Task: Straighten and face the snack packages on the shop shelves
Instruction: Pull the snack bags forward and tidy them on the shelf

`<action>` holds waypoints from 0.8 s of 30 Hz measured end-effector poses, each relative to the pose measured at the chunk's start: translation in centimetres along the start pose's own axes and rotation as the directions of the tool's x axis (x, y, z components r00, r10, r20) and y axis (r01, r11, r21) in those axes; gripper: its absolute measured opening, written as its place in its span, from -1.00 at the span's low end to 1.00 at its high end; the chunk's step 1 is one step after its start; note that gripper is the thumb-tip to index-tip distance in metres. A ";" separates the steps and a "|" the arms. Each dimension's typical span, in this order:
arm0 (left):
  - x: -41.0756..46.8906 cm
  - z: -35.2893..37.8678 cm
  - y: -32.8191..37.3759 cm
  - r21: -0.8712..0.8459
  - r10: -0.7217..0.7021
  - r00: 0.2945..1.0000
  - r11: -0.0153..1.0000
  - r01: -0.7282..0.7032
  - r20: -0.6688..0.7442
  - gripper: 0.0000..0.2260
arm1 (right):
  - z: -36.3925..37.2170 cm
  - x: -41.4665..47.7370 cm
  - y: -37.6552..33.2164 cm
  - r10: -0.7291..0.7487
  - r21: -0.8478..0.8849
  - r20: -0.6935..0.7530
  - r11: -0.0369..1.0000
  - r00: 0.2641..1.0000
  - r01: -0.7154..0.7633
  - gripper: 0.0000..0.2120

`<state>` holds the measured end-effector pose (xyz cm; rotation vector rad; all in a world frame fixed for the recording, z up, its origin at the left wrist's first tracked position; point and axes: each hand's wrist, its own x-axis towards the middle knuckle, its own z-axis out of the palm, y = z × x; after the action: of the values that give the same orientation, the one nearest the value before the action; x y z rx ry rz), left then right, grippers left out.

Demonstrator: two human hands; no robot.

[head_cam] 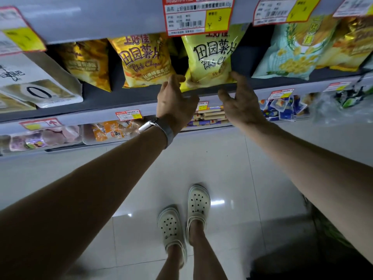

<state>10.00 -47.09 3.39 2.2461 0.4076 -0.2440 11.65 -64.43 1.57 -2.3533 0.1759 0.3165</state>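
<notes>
Yellow-green chip bag (211, 57): stands upright on the dark shelf (121, 98), front face to the aisle, top edge hidden behind a red-framed price tag (198, 16).
Place of the bag to the hands: its bottom corners sit between the two hands, left corner at the left fingers, right corner at the right fingertips.
Left hand (174, 98): reaches up from below, fingers curled at the lower left corner of the bag; they seem to touch it, but a closed hold is not clear.
Right hand (240, 102): fingers spread and bent, fingertips at the lower right corner of the bag.
Grip: neither hand is closed around the bag; the fingers stay loose and open at its bottom edge.
Wrist: the left wrist carries a watch with grey band (159, 128).
Golden chip bag (144, 59): just beside the yellow-green one on its left, leaning a little, a dark gap between them.
Pale blue bag (290, 51): to the right, apart from the right hand, tilted.
Lower shelf: small wrapped snacks in clear trays (109, 131).
Floor: white glossy tiles (232, 158), two feet in white perforated clogs (183, 215).
</notes>
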 end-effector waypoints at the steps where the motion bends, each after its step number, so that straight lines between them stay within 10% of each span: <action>1: -0.6 -0.4 0.0 0.052 -0.002 0.999 0.999 0.000 0.040 -0.53 | -0.4 -0.6 0.0 0.008 -0.048 0.009 0.999 1.000 -0.007 -0.48; 24: -26.5 -12.1 13.6 0.355 0.156 0.944 0.898 -0.258 0.291 -0.59 | -18.5 -29.4 -7.6 0.056 -0.415 -0.011 0.908 0.998 -0.056 -0.63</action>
<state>-9.14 -51.70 28.81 2.5797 -0.0307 -0.5352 -11.72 -70.95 27.62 -2.7742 0.1908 0.4164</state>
